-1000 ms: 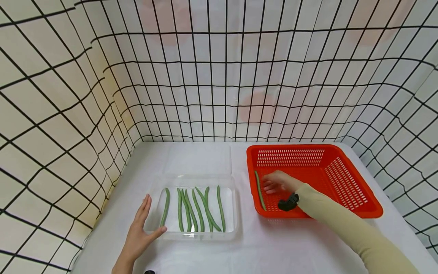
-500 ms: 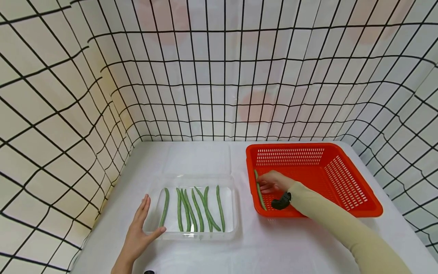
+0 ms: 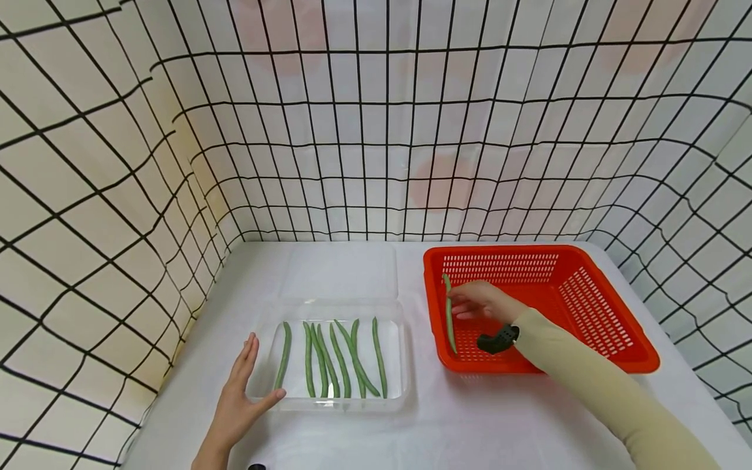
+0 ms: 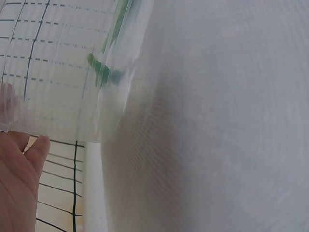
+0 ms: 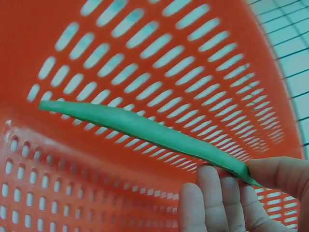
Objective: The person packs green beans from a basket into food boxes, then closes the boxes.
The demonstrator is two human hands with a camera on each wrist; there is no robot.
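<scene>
My right hand (image 3: 483, 301) pinches a green bean (image 3: 450, 320) inside the red basket (image 3: 587, 365), near its left wall. In the right wrist view the thumb and fingertips grip one end of the bean (image 5: 145, 130), and its length slants out from them. My left hand (image 3: 235, 395) rests with straight, spread fingers at the left front corner of a clear plastic container (image 3: 405, 365); its thumb touches the front rim. Several green beans (image 3: 341, 362) lie lengthwise in that container, two of them crossing. In the left wrist view the hand (image 4: 19, 179) is against the container wall (image 4: 58, 106).
A clear flat lid (image 3: 341, 271) lies behind the container. White cloth (image 3: 458, 424) covers the table. Black grid-patterned sheets (image 3: 382, 130) stand at the back and sides. A small dark object (image 3: 256, 467) shows at the front edge, and a black wristband (image 3: 498, 339) circles my right wrist.
My right hand moved left to the bean by the basket wall and took hold of it. The bean is now raised and shifted slightly right. My left hand has stayed still.
</scene>
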